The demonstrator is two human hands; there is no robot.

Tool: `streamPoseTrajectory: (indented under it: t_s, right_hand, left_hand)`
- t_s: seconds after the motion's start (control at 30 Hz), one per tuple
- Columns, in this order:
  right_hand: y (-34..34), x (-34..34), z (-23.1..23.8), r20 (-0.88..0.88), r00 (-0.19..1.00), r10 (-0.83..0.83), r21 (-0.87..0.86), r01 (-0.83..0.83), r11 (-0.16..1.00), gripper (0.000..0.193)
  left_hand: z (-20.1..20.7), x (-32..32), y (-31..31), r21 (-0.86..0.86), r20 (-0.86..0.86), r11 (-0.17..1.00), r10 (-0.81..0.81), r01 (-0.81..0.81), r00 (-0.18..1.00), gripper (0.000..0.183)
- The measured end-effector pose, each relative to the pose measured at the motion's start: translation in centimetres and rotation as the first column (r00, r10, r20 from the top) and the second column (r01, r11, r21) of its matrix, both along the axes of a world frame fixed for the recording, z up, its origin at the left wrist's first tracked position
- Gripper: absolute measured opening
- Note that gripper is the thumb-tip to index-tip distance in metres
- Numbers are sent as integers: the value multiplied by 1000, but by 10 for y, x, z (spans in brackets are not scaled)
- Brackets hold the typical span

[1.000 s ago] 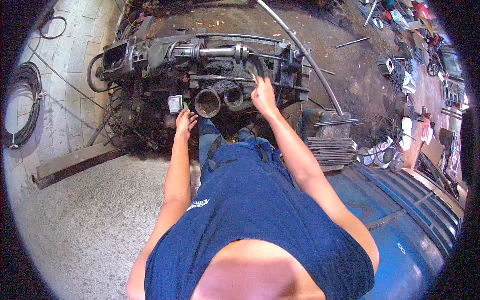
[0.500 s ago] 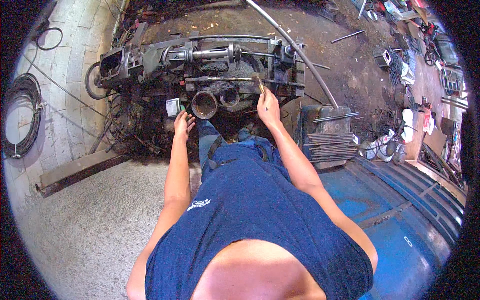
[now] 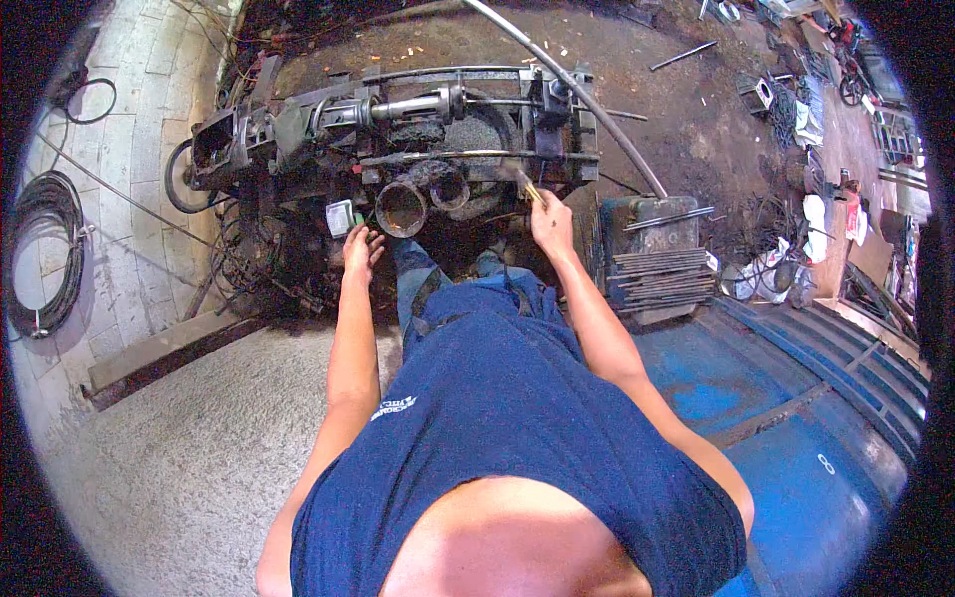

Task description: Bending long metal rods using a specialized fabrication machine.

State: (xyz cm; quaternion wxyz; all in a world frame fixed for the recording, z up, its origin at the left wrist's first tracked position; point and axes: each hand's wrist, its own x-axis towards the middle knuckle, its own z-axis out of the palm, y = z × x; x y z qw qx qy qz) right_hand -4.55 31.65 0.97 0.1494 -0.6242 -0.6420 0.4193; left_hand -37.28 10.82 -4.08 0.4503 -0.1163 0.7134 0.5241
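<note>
My right hand (image 3: 552, 225) is closed around the wooden handle of a brush (image 3: 535, 193). Its dark bristle end points away from me, just on the near side of a long horizontal metal rod (image 3: 468, 155) at the right end of a greasy machine (image 3: 343, 116). Whether the bristles touch anything I cannot tell. My left hand (image 3: 363, 251) has its fingers apart, beside a small pale control box (image 3: 340, 218) with a green spot at its edge. To the right of that hand is the open mouth of a rusty round tube (image 3: 402, 208) on the machine's near side.
A long slanting pipe (image 3: 572, 88) crosses above the machine's right end. Thin metal rods (image 3: 657, 274) lie stacked on a stand at right. Blue metal plates (image 3: 696, 378) are nearer on that side. A coiled black hose (image 3: 70, 298) lies at far left, beyond a low beam (image 3: 159, 348).
The brush has moved right and nearer to me with my right hand, off the long rod. My left hand stays by the control box. The whole view has shifted slightly.
</note>
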Motion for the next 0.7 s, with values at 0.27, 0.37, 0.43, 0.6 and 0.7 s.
streamPoseTrajectory:
  t_s: [0.27, 0.37, 0.43, 0.6, 0.7]
  right_hand:
    - [27, 39, -29, 307, 950, -63, 67, 44, 997, 35]
    - [34, 42, -46, 234, 969, -86, 339, 1, 941, 37]
    - [34, 42, -49, 359, 933, 14, 90, -50, 995, 36]
    - [18, 25, 15, 313, 947, 70, -69, -51, 996, 36]
    - [12, 14, 27, 182, 974, 136, -98, -120, 988, 34]
  left_hand:
    - [7, 3, 4, -14, -12, 1000, -15, 15, 1000, 36]
    - [8, 2, 4, -29, -7, 1000, -2, 2, 1000, 36]
    - [8, 4, 5, -51, -1, 999, 7, -7, 1000, 35]
    - [3, 3, 0, -27, -7, 1000, -3, 3, 1000, 40]
    - [-3, 0, -5, 2, 2, 1000, 4, -4, 1000, 40]
